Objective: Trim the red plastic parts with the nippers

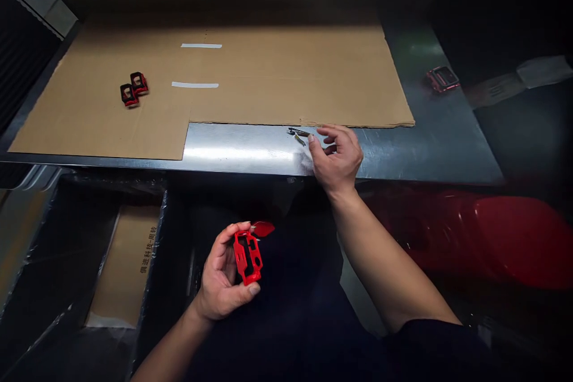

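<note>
Cardboard (286, 80) lies on metal bench (233, 144); left fingers (222, 241) hold red frame (240, 259).

Clear cardboard (286, 77) beyond right grip (338, 158)

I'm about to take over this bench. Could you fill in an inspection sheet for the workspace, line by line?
Surface: metal table, mostly covered by cardboard.
Job's things: red frame, held up in front of the table; small metal tool on bare metal at the near edge.
Clutter: two black-and-red parts on the cardboard; another part on the metal, far right.
Hands: left hand grips the red frame between fingers and thumb; right hand is at the tool, contact unclear.
Cables: nothing seen.
Surroundings: lined box below left; red shape at right, too dark to identify.
</note>
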Motion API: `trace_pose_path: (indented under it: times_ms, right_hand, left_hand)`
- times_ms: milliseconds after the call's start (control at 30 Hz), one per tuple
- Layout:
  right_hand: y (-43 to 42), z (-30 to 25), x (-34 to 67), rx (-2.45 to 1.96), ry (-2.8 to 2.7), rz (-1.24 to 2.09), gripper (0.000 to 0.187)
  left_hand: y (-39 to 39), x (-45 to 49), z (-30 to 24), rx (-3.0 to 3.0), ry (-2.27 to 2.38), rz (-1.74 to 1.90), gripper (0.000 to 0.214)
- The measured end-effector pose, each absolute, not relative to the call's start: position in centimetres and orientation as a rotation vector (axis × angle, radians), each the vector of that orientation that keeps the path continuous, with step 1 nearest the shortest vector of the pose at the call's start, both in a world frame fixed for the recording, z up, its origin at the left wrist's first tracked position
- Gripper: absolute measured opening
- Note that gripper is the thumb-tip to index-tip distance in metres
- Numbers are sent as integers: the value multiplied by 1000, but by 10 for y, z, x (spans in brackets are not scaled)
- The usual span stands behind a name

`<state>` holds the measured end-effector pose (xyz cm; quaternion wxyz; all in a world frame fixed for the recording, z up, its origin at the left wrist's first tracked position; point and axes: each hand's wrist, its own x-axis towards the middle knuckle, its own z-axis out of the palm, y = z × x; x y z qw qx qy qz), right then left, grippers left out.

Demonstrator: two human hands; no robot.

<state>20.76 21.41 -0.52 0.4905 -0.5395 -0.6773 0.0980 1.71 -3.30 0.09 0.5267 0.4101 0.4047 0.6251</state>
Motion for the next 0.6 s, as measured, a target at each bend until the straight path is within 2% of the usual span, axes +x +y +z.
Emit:
trace_pose_path:
  times_ms: [67,133,267,367,500,600]
  right_hand:
    - [190,0,209,-1218,-1571,263,16]
    - [155,5,210,-1186,-1585,453,10]
    - [83,13,216,-1025,-1667,1352,9]
    - [55,19,220,-910,-1563,1820,18]
    - [51,26,218,-914,-1483,2093,36]
    - [54,30,212,-1021,-1550,2097,38]
  left_hand:
    - [-32,18,0,1018,989,1462,80]
    - [-32,18,-1,1112,1052,1425,81]
    - [-28,18,4,1431,1219,1299,82]
    - [-22,19,10,1662,1295,1176,85]
    - [-16,23,14,1887,1369,1084,90]
    - [-14,23,14,2100,1343,1047,93]
